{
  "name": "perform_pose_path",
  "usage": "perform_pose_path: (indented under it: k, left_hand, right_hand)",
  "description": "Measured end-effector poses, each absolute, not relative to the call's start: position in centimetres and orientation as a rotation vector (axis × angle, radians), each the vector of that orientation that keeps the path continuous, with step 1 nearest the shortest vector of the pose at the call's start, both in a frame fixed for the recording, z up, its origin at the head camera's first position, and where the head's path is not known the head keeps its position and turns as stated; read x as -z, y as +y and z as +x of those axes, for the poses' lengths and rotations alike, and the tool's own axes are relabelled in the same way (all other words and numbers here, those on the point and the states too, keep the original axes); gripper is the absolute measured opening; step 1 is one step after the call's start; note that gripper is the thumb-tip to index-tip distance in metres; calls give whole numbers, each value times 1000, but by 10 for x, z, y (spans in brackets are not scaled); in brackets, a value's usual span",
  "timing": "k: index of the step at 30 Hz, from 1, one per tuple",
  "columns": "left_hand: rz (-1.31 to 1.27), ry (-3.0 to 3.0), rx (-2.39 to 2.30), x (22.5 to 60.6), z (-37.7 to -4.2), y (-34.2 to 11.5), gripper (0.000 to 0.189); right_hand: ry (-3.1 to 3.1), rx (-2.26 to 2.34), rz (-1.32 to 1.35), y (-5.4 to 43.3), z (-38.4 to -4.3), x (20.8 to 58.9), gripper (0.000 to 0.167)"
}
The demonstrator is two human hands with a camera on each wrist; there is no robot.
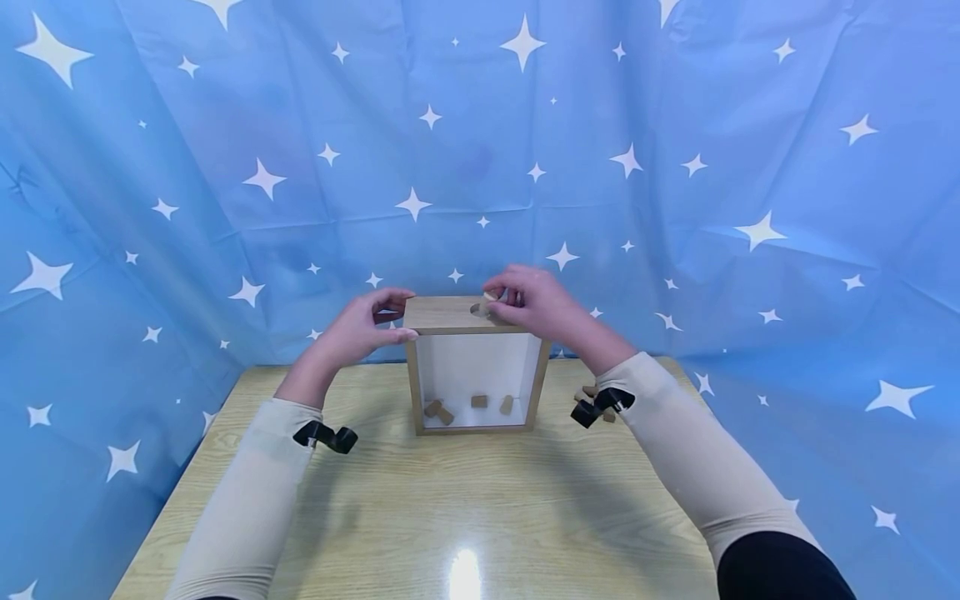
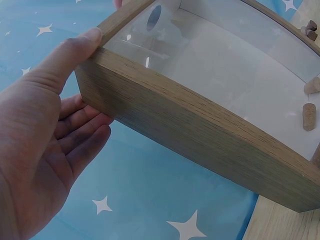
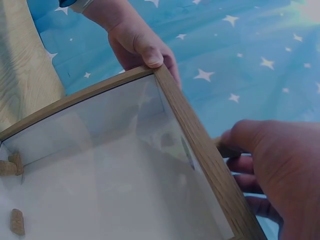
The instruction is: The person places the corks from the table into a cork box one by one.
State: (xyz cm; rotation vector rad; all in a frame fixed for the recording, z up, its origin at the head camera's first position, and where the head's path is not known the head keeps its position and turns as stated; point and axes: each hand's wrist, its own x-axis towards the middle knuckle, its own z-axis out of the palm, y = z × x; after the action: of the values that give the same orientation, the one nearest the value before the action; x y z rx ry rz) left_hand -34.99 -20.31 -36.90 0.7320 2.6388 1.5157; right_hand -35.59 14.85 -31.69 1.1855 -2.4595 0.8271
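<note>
A wooden shadow box with a clear front and white inside stands upright on the table. Its top has a round hole. My right hand pinches a cork at that hole; in the right wrist view the fingers partly hide the cork. At the upper left corner, my left hand holds the box, its thumb on the front edge and the other fingers behind. Several corks lie on the box's floor, one cork near the middle.
More loose corks lie on the table right of the box, partly hidden by the right wrist's black camera mount. The light wooden table reaches back to a blue curtain with white stars.
</note>
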Motion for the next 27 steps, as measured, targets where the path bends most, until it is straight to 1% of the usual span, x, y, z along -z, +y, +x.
perform_pose_path:
  k: [17,27]
  left_hand:
    - [726,2651,-1505,369,-349,-202,77]
    - [728,2652,-1512,370,-351,-202,75]
  right_hand:
    - [-2512,-866,1162,147,-354,317,26]
    - [-2448,-951,1085,165,-348,315,13]
